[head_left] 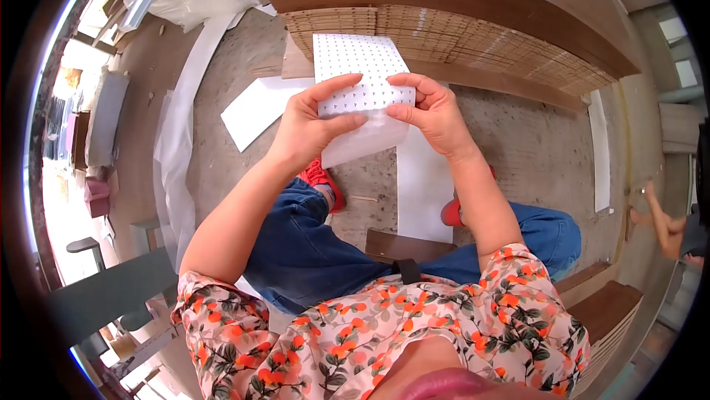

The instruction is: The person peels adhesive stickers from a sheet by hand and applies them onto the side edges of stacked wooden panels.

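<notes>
I held a white sheet (373,95), printed with rows of small dark marks, above the floor (536,148) and in front of my knees. My left hand (319,115) pinched its left side between thumb and fingers, and my right hand (429,113) gripped its right edge the same way. The lower part of the sheet was plain and hung below my thumbs. Beyond it stood a brown wooden unit (473,41) with stacked slats. A white panel (255,112) lay on the floor to the left, and a long white strip (425,193) ran between my red shoes (318,174).
</notes>
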A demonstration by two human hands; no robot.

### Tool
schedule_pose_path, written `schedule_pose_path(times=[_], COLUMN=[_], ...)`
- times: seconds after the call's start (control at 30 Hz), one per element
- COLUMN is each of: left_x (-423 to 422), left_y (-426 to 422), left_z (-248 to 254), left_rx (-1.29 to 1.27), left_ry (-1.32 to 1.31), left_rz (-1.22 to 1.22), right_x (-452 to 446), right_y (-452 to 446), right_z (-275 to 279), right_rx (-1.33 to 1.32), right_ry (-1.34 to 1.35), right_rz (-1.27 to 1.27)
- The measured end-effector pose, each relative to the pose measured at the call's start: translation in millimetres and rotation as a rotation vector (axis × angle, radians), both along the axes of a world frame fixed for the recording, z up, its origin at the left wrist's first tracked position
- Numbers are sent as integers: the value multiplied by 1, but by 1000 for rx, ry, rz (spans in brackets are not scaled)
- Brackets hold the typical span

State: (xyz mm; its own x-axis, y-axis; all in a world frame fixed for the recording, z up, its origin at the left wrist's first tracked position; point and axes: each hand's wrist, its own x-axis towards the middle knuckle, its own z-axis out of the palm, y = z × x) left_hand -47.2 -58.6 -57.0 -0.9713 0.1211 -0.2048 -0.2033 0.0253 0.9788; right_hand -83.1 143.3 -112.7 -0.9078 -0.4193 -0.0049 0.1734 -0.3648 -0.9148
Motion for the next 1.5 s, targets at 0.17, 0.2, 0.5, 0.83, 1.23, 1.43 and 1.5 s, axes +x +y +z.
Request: schedule_pose_path(times=[0.17,0.2,0.5,0.83,1.23,1.43,1.5], left_x=[-2,-2,-2,-8,0,4,6], left_y=[8,8,10,-17,-24,-23,-23], left_z=[2,1,5,-15,-23,-28,-24], left_rx=[-69,-72,-203,-14,-172,-97,-161], left_ry=[14,8,-67,-213,-203,-152,-172], left_rz=[-45,-48,-82,-42,-89,-106,-102], right_x=[7,8,7,1,-6,-12,-10], right_y=[12,12,21,29,-22,-54,-59], right_z=[9,10,21,4,31,17,13], right_rx=[86,99,390,248,686,713,738], right_ry=[58,69,229,33,855,1124,1105], right_rz=[-47,-56,-63,-7,-78,103,120])
